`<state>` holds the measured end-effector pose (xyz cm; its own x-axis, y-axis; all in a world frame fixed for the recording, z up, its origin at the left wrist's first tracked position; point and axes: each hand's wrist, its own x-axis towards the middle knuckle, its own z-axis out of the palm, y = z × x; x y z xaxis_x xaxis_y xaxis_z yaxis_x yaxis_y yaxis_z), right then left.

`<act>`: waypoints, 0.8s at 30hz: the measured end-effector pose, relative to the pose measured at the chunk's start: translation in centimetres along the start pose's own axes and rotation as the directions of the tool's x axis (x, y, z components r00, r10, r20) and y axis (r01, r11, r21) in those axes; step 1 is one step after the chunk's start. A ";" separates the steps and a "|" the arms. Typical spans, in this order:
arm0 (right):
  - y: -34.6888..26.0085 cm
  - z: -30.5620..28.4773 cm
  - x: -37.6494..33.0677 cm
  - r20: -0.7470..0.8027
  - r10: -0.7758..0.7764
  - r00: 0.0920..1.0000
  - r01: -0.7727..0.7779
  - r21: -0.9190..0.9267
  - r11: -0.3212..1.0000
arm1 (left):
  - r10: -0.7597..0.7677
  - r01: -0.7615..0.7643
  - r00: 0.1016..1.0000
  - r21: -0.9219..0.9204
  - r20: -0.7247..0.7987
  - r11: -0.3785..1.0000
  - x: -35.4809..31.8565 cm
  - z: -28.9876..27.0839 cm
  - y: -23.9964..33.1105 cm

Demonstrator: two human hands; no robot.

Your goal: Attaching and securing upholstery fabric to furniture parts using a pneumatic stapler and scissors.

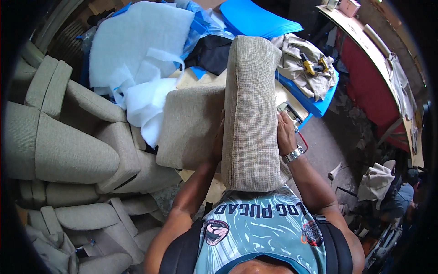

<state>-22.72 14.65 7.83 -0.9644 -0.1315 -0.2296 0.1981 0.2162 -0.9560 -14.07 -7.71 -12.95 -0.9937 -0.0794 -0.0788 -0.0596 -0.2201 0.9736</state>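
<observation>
A beige woven seat cushion (253, 114) stands on edge upright before me, its narrow side facing up and its near end against my shirt. My right hand (286, 134), with a metal watch on the wrist, grips the cushion's right face. On the opposite face is my left hand (221, 137), pressed against it and partly hidden by the cushion. A second beige cushion (191, 125) lies flat on the work table just left of it. Beyond my right fingers lies a small pale tool (283, 107), partly covered, with a red hose (303, 141) near it.
White batting (139, 41) and blue foam sheets (258, 18) lie at the back. A yellow-black power tool (308, 64) rests on crumpled beige fabric (315, 86). Upholstered sofa pieces (73, 146) are stacked at left. A long bench (365, 41) with red cloth runs along the right.
</observation>
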 end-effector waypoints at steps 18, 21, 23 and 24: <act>7.2 -6.7 8.8 0.068 0.018 0.998 -0.038 0.311 0.949 | 0.149 -0.313 0.943 0.647 0.296 0.696 9.9 14.6 19.4; 7.6 -6.8 9.1 0.051 0.014 0.999 -0.031 0.347 0.937 | 0.129 -0.379 0.924 0.823 0.359 0.424 12.4 15.9 19.2; 8.2 -7.6 9.4 0.054 -0.017 0.998 -0.004 0.360 0.933 | 0.018 -0.294 0.952 0.895 0.306 0.335 12.3 18.1 19.9; 8.3 -7.8 9.3 0.042 0.000 0.999 -0.016 0.379 0.925 | -0.020 -0.300 0.950 0.930 0.311 0.214 12.2 18.8 20.0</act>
<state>-31.43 22.78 -0.85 -0.9561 -0.1724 -0.2370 0.2652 -0.1645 -0.9500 -29.12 5.16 9.60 -0.9724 0.2315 -0.0279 0.1972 0.8805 0.4311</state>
